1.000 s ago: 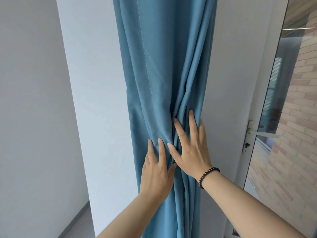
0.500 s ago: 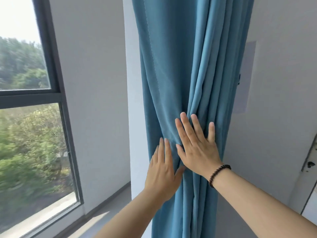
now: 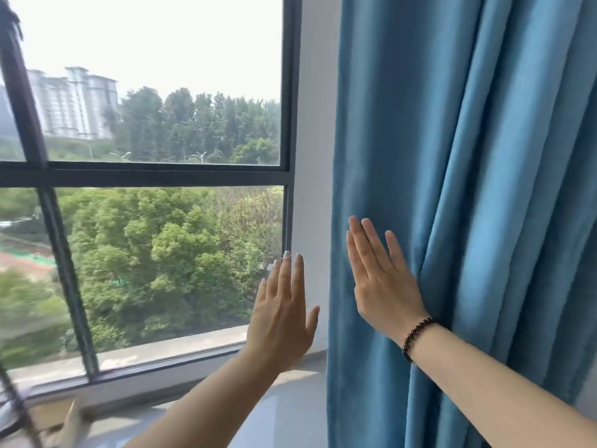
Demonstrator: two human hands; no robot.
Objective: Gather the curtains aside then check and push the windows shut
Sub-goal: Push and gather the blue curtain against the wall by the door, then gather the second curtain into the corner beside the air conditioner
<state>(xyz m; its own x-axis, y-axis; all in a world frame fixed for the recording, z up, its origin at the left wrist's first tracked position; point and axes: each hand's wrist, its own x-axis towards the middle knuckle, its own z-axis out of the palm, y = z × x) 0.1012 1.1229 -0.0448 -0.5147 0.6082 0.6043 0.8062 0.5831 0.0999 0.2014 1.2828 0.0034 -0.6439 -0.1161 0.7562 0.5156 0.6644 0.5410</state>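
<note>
With the blue curtain bunched at the right of the window, the sound move is to keep the right hand pressing its folds flat while the left hand goes to the dark frame. Both hands are flat with straight fingers, gripping nothing; the left hovers just left of the curtain's edge, probably clear of the wall, though depth is hard to judge

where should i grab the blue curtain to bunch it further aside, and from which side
Grip the curtain at its free left edge, about where the right hand lies flat on it, coming from the window side. That edge hangs loose beside the bare wall strip, and the folds already gather to the right, so curling fingers round the edge and pulling right probably follows them. The left hand is open, off the cloth.
</note>
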